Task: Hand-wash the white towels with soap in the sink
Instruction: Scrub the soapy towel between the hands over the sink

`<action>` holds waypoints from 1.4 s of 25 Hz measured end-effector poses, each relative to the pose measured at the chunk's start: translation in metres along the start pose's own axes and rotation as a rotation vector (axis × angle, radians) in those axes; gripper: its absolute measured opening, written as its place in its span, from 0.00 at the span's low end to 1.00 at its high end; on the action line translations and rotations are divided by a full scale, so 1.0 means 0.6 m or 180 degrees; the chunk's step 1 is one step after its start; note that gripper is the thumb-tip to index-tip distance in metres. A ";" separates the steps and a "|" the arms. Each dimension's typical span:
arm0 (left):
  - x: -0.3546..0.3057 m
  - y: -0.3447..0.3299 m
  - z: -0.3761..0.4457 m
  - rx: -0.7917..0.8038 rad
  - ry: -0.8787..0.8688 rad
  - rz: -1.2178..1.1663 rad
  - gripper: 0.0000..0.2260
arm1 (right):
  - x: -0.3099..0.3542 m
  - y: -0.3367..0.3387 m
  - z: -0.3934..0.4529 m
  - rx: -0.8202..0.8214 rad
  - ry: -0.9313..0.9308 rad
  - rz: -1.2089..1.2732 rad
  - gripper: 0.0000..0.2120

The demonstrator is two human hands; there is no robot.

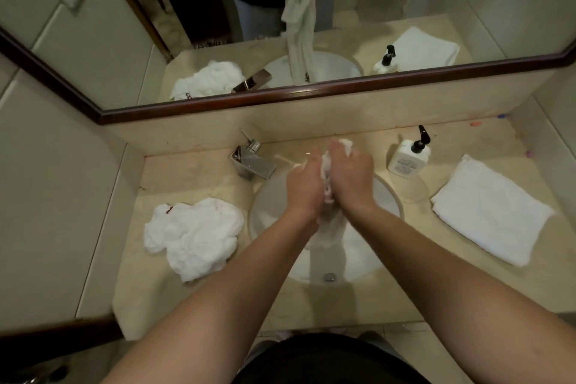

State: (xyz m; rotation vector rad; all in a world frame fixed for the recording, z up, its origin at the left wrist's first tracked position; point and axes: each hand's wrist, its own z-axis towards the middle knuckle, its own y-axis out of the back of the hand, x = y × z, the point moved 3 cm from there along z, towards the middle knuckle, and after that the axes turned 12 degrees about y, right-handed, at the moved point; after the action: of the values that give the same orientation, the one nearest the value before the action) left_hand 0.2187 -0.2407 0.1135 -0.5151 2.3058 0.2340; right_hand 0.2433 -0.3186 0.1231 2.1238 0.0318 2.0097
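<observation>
Over the sink (389,196) I see the left hand (304,182) and right hand (350,171) both gripping one towel (326,174) between them. Its long axis runs vertical, tail hanging down into the basin. Crumpled towel (193,235) lies left, folded towel (491,212) right, beside the soap (406,157).

Beige counter (193,296): crumpled towel (193,235) left of hands, folded towel (491,212) and soap bottle (408,157) right.

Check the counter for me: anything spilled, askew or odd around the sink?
Nothing spilled. One crumpled towel lies heaped left of the sink, with a small dark mark near its upper edge; the folded towel right looks neat.
</observation>
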 end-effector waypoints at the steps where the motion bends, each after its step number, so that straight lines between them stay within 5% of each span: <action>1: 0.000 -0.006 -0.004 -0.0010 -0.0087 -0.0018 0.22 | -0.002 0.004 0.014 -0.0075 -0.0163 0.0094 0.20; 5: -0.005 0.007 0.004 -0.0156 -0.0051 -0.0456 0.23 | 0.012 -0.012 -0.037 0.0491 0.0264 0.0093 0.23; 9: 0.011 -0.014 -0.013 -0.0055 -0.0290 -0.0062 0.22 | -0.013 0.010 0.000 -0.0089 -0.0194 0.0074 0.27; 11: 0.005 -0.003 0.000 -0.0209 -0.0034 -0.0295 0.23 | -0.009 -0.004 -0.020 0.0146 0.0071 0.0058 0.27; 14: 0.016 0.002 0.008 0.0309 0.0369 -0.0724 0.22 | -0.003 -0.010 -0.032 0.0460 0.0469 -0.0150 0.28; 17: 0.013 -0.006 -0.005 0.0147 0.0233 -0.0255 0.23 | -0.004 0.004 0.004 0.0128 0.0286 -0.0262 0.25; 20: -0.007 0.006 0.000 0.0037 0.0086 -0.0308 0.22 | 0.005 -0.009 -0.034 0.0541 0.0621 -0.0271 0.25; 24: -0.013 -0.019 -0.020 0.0183 -0.0253 0.0148 0.23 | -0.001 0.021 0.009 -0.0135 0.0299 -0.0178 0.24; 28: -0.020 -0.021 -0.013 0.0180 0.0010 -0.0374 0.24 | -0.004 0.015 -0.007 0.0318 0.0484 -0.0203 0.25; 31: -0.010 -0.040 -0.017 0.0405 -0.0124 -0.0036 0.25 | 0.001 0.043 0.022 -0.0031 0.0378 -0.0201 0.24; 35: -0.019 -0.039 -0.013 0.0433 0.0029 -0.0596 0.26 | 0.020 0.033 -0.009 0.0596 0.0927 -0.0402 0.25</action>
State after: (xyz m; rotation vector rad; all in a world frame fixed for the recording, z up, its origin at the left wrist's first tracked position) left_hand 0.2311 -0.2609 0.1267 -0.6580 2.2460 -0.0159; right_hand 0.2361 -0.3352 0.1383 1.8543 0.4044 2.2973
